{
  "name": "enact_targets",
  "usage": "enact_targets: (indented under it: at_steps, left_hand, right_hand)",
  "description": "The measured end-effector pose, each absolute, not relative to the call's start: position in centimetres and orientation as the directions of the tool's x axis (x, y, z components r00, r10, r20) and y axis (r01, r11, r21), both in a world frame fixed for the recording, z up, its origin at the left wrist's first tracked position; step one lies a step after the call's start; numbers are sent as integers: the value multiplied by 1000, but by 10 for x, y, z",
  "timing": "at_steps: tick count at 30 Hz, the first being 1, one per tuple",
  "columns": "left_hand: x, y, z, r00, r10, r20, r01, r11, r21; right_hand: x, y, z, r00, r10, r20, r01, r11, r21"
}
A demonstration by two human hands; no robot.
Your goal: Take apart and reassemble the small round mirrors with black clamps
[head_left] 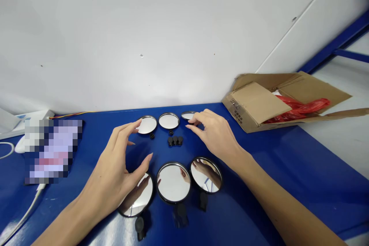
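My right hand (215, 132) has thumb and fingers closed at the edge of a round mirror (187, 115) at the right end of the back row. That mirror looks tilted, and the fingers hide part of it. My left hand (119, 163) is open, fingers and thumb apart, between a back-row mirror (148, 125) and a front-row mirror (138, 198) that it partly covers. Another round mirror (168, 121) lies in the middle of the back row. Two more front-row mirrors, a middle one (173, 182) and a right one (206, 175), have black stems pointing toward me.
Several small black caps (175, 141) stand together between the rows on the blue table (259, 161). An opened cardboard box (250, 103) holding a red plastic bag (302, 107) sits at the right. A blurred-out phone (54, 152) with a white cable (27, 211) lies left.
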State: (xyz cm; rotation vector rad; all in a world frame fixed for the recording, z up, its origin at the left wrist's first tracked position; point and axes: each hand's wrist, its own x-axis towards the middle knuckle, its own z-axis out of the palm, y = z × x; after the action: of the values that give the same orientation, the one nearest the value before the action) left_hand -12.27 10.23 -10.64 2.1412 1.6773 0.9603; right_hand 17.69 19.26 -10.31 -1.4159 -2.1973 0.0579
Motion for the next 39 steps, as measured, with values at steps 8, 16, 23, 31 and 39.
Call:
enact_targets:
  at_steps: [8, 16, 23, 31, 39]
  left_hand:
    - [-121, 101, -103, 117, 941, 318, 755, -292, 587]
    - [-121, 101, -102, 126, 943, 309, 770, -289, 569]
    - [-120, 100, -99, 132, 946, 295, 769, -286, 571]
    - [-122, 101, -102, 145, 949, 280, 770, -286, 571]
    - [-125, 101, -104, 145, 951, 272, 775, -280, 566]
  right_hand:
    - [173, 186, -95, -342, 912, 229, 882, 395, -256]
    - [175, 187, -89, -360, 918, 169, 867, 396, -302]
    - [180, 186, -92, -313, 938, 150, 884, 346, -315]
    - [183, 186, -93, -341, 933, 114, 856, 358, -372]
    - [187, 182, -90, -358, 928, 105, 870, 373, -322]
